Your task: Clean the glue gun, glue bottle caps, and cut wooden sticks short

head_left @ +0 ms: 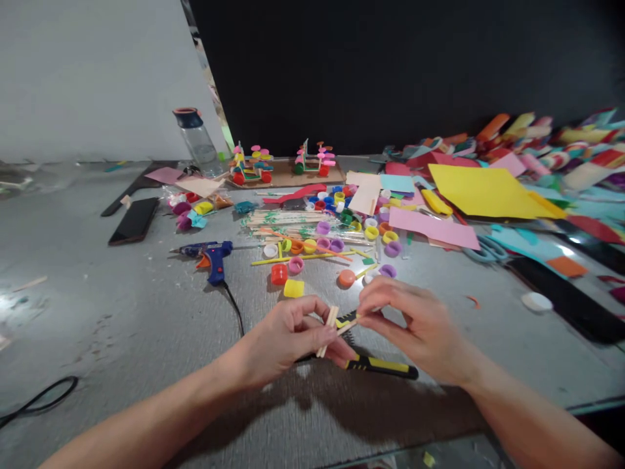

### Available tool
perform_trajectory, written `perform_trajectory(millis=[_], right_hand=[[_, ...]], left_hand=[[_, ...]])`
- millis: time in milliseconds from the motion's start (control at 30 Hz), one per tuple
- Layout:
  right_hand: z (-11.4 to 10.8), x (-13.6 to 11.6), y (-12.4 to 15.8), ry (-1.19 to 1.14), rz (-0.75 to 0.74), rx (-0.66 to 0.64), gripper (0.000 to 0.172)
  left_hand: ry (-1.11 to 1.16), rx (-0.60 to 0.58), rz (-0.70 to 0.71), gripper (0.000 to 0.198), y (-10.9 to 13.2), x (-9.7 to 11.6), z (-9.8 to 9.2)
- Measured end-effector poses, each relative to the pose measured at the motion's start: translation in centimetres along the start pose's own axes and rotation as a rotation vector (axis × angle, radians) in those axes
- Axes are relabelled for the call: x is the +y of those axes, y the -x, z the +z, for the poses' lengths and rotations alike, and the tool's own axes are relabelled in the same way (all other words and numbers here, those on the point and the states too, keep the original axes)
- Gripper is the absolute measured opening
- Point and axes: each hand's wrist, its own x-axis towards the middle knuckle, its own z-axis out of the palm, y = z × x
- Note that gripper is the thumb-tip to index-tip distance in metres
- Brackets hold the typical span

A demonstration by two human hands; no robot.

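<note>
My left hand is closed, pinching a few short pale wooden sticks upright between thumb and fingers. My right hand pinches the end of another short wooden stick, whose other end meets the sticks in my left hand. Under and behind my left fingers are pliers with black-and-yellow handles and a spring between them. Their jaws are hidden, and I cannot tell whether my left hand also grips them or they lie on the table.
A blue glue gun with a black cord lies left. Colored bottle caps and bundled wooden sticks spread across the middle. Two small model cars stand on cardboard behind. Scissors, yellow paper and phones lie around.
</note>
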Motion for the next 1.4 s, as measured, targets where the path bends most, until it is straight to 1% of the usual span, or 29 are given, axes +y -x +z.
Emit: perform_trajectory(millis=[33, 133, 200, 300, 367, 400, 467, 500, 533, 567, 633, 767, 867, 933, 1000, 1100, 1200, 1233, 1300, 1333, 1400], right_hand=[[-0.2, -0.2, -0.1, -0.084, 0.06, -0.026, 0.005], [-0.3, -0.5, -0.3, -0.258, 0.152, -0.075, 0.005], [0.1, -0.6, -0.4, -0.326, 0.248, -0.102, 0.005], [1.0, -0.7, -0.3, -0.376, 0.378, -0.115, 0.007], [1.6, -0.7, -0.1, -0.371, 0.392, -0.09, 0.01], [1.7, -0.7, 0.0, -0.37, 0.385, -0.067, 0.012], [2.0, -0.6, 0.1, -0.408, 0.386, -0.03, 0.022], [2.0, -0.6, 0.0, -0.447, 0.405, -0.02, 0.026], [2.1, -0.5, 0.0, -0.493, 0.436, -0.019, 0.027], [2.1, -0.3, -0.2, -0.538, 0.469, -0.021, 0.024], [2.0, -0.1, -0.5, -0.59, 0.52, -0.027, 0.012], [2.0, -0.3, -0.8, -0.575, 0.498, -0.014, 0.012], [2.2, -0.6, -0.6, -0.571, 0.479, 0.004, 0.008], [2.3, -0.6, -0.6, -0.607, 0.508, 0.002, 0.007], [2.4, -0.4, -0.6, -0.66, 0.542, -0.037, 0.011], [2.5, -0.1, -0.8, -0.71, 0.541, -0.105, 0.019], [2.7, 0.1, -0.8, -0.707, 0.54, -0.112, 0.022], [2.7, 0.1, -0.7, -0.698, 0.542, -0.107, 0.023], [2.9, 0.1, -0.5, -0.64, 0.513, -0.093, 0.024], [2.9, 0.0, -0.4, -0.58, 0.469, -0.081, 0.023], [3.0, 0.0, -0.3, -0.397, 0.329, -0.047, 0.019]], left_hand=[[0.01, -0.011, -0.014, 0.024, -0.1, -0.2, -0.1], [-0.022, -0.086, -0.065, 0.023, -0.3, -0.6, -0.2], [-0.075, -0.108, -0.052, 0.024, -0.4, -0.8, -0.1], [-0.184, -0.054, 0.0, 0.023, -0.5, -0.8, 0.0], [-0.222, -0.034, 0.018, 0.027, -0.6, -0.7, 0.2], [-0.215, -0.035, 0.021, 0.029, -0.6, -0.6, 0.3], [-0.173, -0.046, 0.016, 0.031, -0.5, -0.6, 0.5], [-0.145, -0.041, 0.009, 0.031, -0.5, -0.6, 0.6], [-0.12, -0.027, -0.001, 0.03, -0.4, -0.7, 0.6], [-0.096, -0.006, -0.01, 0.028, -0.4, -0.8, 0.7], [-0.047, 0.034, -0.027, 0.027, -0.4, -1.1, 0.7], [0.006, 0.045, -0.045, 0.025, -0.5, -1.5, 0.6], [-0.049, 0.027, -0.011, 0.023, -0.5, -1.4, 0.7], [-0.08, 0.028, -0.004, 0.023, -0.4, -1.2, 0.7], [-0.075, 0.04, -0.018, 0.025, -0.3, -1.0, 0.8], [-0.028, 0.044, -0.03, 0.029, -0.2, -1.0, 0.8], [-0.009, 0.028, -0.03, 0.027, -0.3, -1.3, 0.7], [-0.037, 0.024, -0.026, 0.025, -0.4, -1.3, 0.7], [-0.166, 0.036, 0.01, 0.025, -0.4, -1.4, 0.6], [-0.261, 0.052, 0.053, 0.026, -0.3, -1.4, 0.5], [-0.495, 0.098, 0.206, 0.027, -0.4, -1.4, 0.2]])
